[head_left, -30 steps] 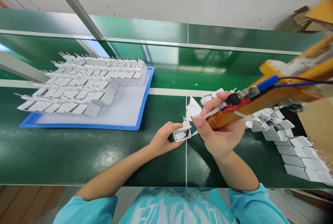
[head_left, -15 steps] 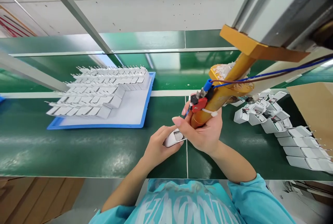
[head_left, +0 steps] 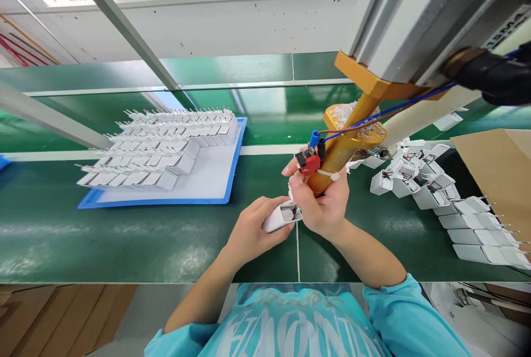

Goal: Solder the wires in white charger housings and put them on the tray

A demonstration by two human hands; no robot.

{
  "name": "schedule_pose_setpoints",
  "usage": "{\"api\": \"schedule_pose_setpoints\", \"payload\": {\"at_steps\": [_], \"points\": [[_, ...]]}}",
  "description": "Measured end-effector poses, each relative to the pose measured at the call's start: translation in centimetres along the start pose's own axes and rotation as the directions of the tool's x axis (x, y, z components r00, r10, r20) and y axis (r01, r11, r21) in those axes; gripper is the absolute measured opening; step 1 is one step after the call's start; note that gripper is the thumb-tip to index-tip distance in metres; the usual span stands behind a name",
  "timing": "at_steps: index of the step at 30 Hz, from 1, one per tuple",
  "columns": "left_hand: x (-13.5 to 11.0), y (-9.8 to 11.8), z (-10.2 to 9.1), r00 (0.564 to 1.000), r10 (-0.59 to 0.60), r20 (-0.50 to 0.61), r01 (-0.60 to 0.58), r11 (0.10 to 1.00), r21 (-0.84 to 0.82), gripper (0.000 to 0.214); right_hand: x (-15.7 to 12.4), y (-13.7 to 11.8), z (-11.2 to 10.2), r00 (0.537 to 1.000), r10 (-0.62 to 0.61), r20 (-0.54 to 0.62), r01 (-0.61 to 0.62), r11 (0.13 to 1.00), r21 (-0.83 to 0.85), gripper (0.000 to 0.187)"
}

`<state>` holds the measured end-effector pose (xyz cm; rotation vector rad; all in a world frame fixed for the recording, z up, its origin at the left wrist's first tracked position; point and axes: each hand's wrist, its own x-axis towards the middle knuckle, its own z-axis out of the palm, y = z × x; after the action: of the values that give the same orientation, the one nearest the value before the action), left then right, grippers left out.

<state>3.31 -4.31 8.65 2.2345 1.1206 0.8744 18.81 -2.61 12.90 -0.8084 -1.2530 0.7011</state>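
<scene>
My left hand [head_left: 255,232] is closed around a small white plastic housing [head_left: 277,217], whose open end faces right. Some inner parts show in that opening. My right hand [head_left: 326,205] wraps round the lower end of a hanging yellow tube-shaped tool [head_left: 338,156]. A red switch [head_left: 310,165] with blue and brown wires is strapped to the tool near my right thumb. The right fingertips are beside the housing's open end. A small white bit [head_left: 291,192] shows by the right thumb. The tool's tip is hidden by my hand.
A blue-rimmed tray [head_left: 207,201] on the left holds rows of white housings [head_left: 166,149]. More white housings [head_left: 431,185] lie heaped and lined up at the right, beside a cardboard box [head_left: 498,163]. Above hangs a large grey metal body [head_left: 410,19] joined to the tool.
The yellow tool and the grey body have shifted a little to the left in view. The housing's opening shows more now, and a white bit has come into sight by my right thumb.
</scene>
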Motion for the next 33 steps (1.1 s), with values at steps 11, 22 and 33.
{"api": "schedule_pose_setpoints", "payload": {"at_steps": [11, 22, 33], "points": [[0.0, -0.2, 0.2, 0.998, -0.048, 0.031, 0.047, 0.999, 0.01, 0.031, 0.3, 0.1, 0.0, 1.0, 0.01, 0.004, -0.01, 1.0, 0.013, 0.008], [-0.7, -1.0, 2.5, 0.986, -0.16, -0.042, 0.157, 0.985, -0.077, 0.027, 0.5, -0.5, -0.1, 0.999, 0.034, 0.028, -0.034, 0.999, 0.008, 0.028], [-0.3, 0.6, 6.0, 0.959, -0.275, -0.063, 0.26, 0.948, -0.184, 0.026, 0.1, 0.0, 0.1, 0.998, -0.056, -0.012, 0.056, 0.998, -0.019, 0.032]]}}
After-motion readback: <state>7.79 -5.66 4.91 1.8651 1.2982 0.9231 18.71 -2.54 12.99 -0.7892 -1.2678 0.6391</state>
